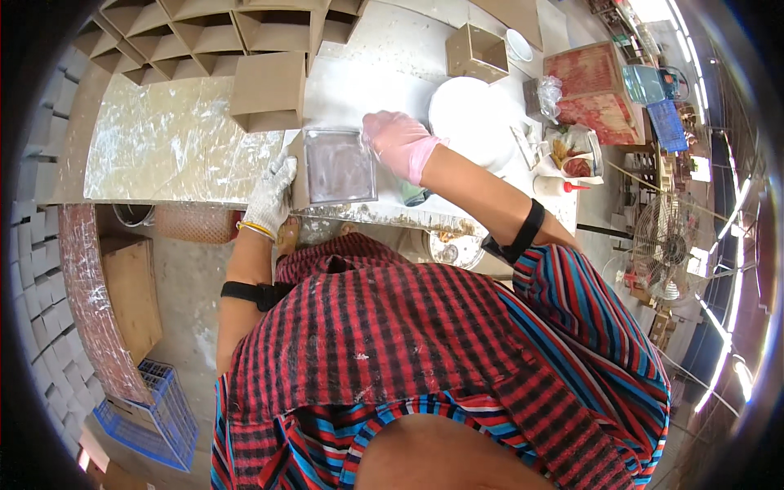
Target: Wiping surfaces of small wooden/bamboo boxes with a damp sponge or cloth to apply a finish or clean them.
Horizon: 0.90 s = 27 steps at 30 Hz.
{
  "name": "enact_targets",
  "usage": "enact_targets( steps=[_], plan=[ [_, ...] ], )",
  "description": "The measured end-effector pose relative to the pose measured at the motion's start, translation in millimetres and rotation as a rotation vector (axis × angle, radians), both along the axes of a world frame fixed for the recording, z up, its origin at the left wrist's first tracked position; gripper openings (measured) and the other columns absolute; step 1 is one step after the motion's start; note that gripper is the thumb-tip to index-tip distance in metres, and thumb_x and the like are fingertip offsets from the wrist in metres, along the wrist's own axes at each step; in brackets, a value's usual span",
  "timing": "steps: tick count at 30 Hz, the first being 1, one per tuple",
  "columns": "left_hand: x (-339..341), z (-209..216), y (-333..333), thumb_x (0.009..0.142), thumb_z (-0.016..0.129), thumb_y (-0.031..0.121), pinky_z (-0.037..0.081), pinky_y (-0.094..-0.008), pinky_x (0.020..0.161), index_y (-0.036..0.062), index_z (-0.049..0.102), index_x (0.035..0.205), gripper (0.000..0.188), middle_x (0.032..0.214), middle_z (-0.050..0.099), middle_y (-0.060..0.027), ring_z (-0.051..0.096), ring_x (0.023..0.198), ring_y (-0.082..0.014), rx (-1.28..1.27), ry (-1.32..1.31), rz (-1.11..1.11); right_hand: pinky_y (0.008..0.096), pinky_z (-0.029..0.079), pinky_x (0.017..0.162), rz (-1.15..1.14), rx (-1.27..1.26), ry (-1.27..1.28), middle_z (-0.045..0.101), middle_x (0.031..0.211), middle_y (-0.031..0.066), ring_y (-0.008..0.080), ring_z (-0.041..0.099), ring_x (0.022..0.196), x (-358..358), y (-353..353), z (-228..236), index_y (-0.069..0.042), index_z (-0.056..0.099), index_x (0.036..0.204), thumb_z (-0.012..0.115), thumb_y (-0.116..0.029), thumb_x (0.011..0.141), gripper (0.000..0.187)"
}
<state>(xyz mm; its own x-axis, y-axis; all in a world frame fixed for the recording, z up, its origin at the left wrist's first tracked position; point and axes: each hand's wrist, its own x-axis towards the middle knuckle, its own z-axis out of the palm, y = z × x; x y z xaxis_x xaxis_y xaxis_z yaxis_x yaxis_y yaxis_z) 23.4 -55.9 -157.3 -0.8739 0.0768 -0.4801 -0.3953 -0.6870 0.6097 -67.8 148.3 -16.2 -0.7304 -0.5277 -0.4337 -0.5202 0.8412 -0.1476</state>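
A square box (339, 167) with a smeared grey inside and a brown left wall lies near the front edge of the white worktable. My left hand (273, 188), in a white knit glove, is closed against that left wall; some of its fingers are hidden. At the box's right rim is my right hand (400, 147) in a pink rubber glove. Its fingers are curled together, and whatever they may hold is hidden. A square brown cardboard box (268, 91) stands just beyond my left hand.
Open brown boxes (200, 37) are stacked at the far left, behind a smeared board (175, 139). To the right are a round white disc (474, 122), a small open box (476, 53), a white cup (518, 45), a red-tipped white bottle (555, 186) and a red-stained crate (592, 94).
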Motion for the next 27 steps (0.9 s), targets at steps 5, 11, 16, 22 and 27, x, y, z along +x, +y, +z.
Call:
enact_targets(
  steps=[5,11,16,22,27],
  plan=[
    [-6,-4,-2,0.088,0.058,0.016,0.041,-0.0274,0.093,0.003,0.04,0.133,0.05,0.12,0.053,-0.004,0.05,0.107,-0.0137,0.007,0.0,-0.04,0.0418,0.046,0.079,0.147,-0.07,-0.043,0.058,0.094,0.0183,0.0361,0.057,0.09,1,21,-11,-0.002,0.059,0.093,0.051,-0.004,0.077,0.018],
    [-5,1,1,0.089,0.056,0.015,0.042,-0.0273,0.093,0.0031,0.039,0.133,0.049,0.121,0.053,-0.0044,0.05,0.108,-0.0138,0.005,-0.002,-0.027,0.0419,0.046,0.078,0.1,-0.181,-0.016,0.057,0.095,0.0187,0.0364,0.057,0.09,33,27,-19,-0.002,0.057,0.098,0.052,-0.002,0.074,0.025],
    [-5,-13,-2,0.088,0.057,0.015,0.041,-0.0266,0.094,0.0031,0.039,0.133,0.05,0.123,0.052,-0.0042,0.049,0.11,-0.0136,0.032,-0.013,-0.025,0.0393,0.047,0.076,0.031,-0.115,-0.228,0.059,0.092,0.0199,0.0371,0.058,0.085,49,30,-21,0.0,0.053,0.101,0.055,0.001,0.07,0.032],
    [-6,-13,-1,0.087,0.059,0.015,0.041,-0.0261,0.094,0.003,0.039,0.133,0.051,0.122,0.052,-0.004,0.049,0.11,-0.0133,-0.014,0.0,-0.02,0.0358,0.05,0.073,-0.064,-0.179,-0.221,0.063,0.091,0.019,0.0331,0.062,0.085,52,22,-10,0.002,0.061,0.094,0.057,0.001,0.069,0.026],
    [-4,-18,-4,0.087,0.06,0.016,0.04,-0.0269,0.095,0.003,0.041,0.131,0.05,0.121,0.053,-0.0039,0.049,0.111,-0.0137,0.018,-0.018,-0.013,0.0358,0.046,0.084,0.179,-0.505,-0.16,0.058,0.103,0.0178,0.0309,0.057,0.097,50,16,-16,-0.001,0.055,0.108,0.054,-0.001,0.071,0.037]
  ],
)
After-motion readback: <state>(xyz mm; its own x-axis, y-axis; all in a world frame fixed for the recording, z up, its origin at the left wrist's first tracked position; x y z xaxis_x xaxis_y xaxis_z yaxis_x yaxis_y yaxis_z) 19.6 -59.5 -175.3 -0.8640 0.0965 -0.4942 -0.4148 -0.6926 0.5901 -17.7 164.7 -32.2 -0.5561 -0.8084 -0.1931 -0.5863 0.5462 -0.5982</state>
